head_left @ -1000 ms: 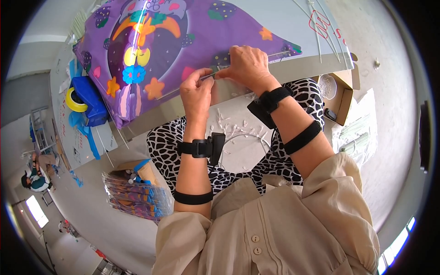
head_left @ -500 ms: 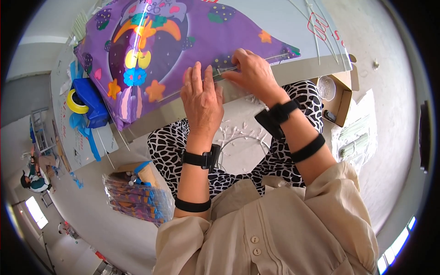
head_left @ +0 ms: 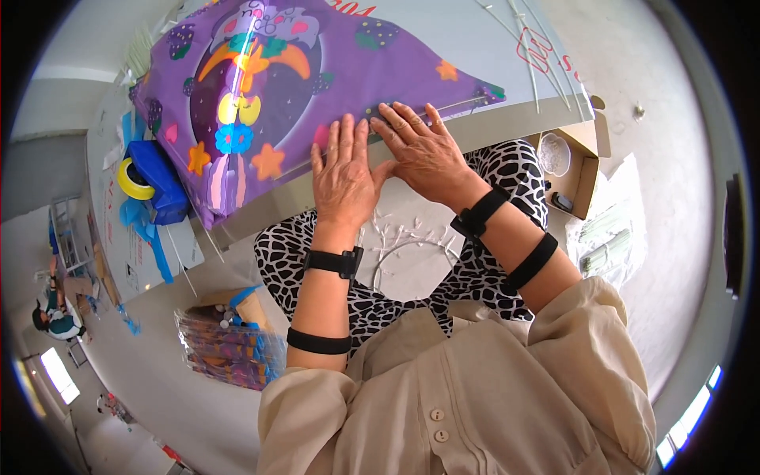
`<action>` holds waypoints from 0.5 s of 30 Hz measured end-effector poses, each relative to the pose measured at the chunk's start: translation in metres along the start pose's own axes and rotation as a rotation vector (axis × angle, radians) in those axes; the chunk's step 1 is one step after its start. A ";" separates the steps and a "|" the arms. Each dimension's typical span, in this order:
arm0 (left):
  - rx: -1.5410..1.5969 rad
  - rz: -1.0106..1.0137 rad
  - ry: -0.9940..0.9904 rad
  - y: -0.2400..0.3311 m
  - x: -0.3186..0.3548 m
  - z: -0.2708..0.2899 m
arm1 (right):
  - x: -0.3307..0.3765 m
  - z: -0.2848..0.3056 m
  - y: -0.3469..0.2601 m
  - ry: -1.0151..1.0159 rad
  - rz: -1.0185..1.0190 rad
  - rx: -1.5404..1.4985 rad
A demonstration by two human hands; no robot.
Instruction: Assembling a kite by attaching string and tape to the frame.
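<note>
A purple kite [head_left: 356, 71] with printed stars, flowers and strawberries lies across the table. A thin pale rod [head_left: 467, 104] runs along its near edge toward the right tip. My left hand [head_left: 346, 170] lies flat on that edge, fingers straight and pointing away from me. Beside it, my right hand [head_left: 423, 154] rests with its fingers spread on the same edge, and the two thumbs meet. Both palms face down, so whatever lies under them is hidden.
A blue tape dispenser [head_left: 162, 178] with yellow tape stands at the table's left. Loose white rods [head_left: 538, 59] lie at the far right. Below are an open cardboard box [head_left: 586, 178], bagged rods [head_left: 606, 249] and a plastic-wrapped pack [head_left: 229, 344]. Another person [head_left: 57, 317] is far left.
My right hand has gone from bent, pinching fingers at the edge to lying flat with fingers spread, closer to my left hand. The left hand has shifted only slightly.
</note>
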State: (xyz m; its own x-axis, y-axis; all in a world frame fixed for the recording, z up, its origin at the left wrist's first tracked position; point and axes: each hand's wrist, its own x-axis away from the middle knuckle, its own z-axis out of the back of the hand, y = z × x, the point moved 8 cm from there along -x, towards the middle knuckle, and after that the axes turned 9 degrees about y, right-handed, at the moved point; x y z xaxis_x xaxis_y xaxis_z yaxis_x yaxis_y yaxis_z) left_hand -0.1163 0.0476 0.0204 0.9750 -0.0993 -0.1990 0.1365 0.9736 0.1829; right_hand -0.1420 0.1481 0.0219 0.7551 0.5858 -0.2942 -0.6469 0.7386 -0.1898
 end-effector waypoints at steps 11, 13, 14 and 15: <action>-0.064 0.339 -0.129 -0.079 0.049 0.018 | 0.030 0.067 0.150 0.294 -0.690 0.058; -0.046 0.328 -0.103 -0.083 0.049 0.018 | 0.027 0.076 0.167 0.319 -0.720 0.106; -0.040 0.311 -0.089 -0.083 0.048 0.018 | 0.026 0.064 0.179 0.193 -0.786 -0.040; -0.034 0.295 -0.074 -0.082 0.047 0.018 | 0.026 0.053 0.186 0.064 -0.846 -0.186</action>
State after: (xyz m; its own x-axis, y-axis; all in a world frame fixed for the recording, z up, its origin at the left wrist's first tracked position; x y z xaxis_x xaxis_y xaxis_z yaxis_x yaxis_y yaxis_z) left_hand -0.0782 -0.0409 0.0130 0.9820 0.1751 -0.0711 -0.1591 0.9689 0.1897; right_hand -0.2369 0.3183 0.0281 0.9865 -0.1599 -0.0359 0.1185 0.8475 -0.5173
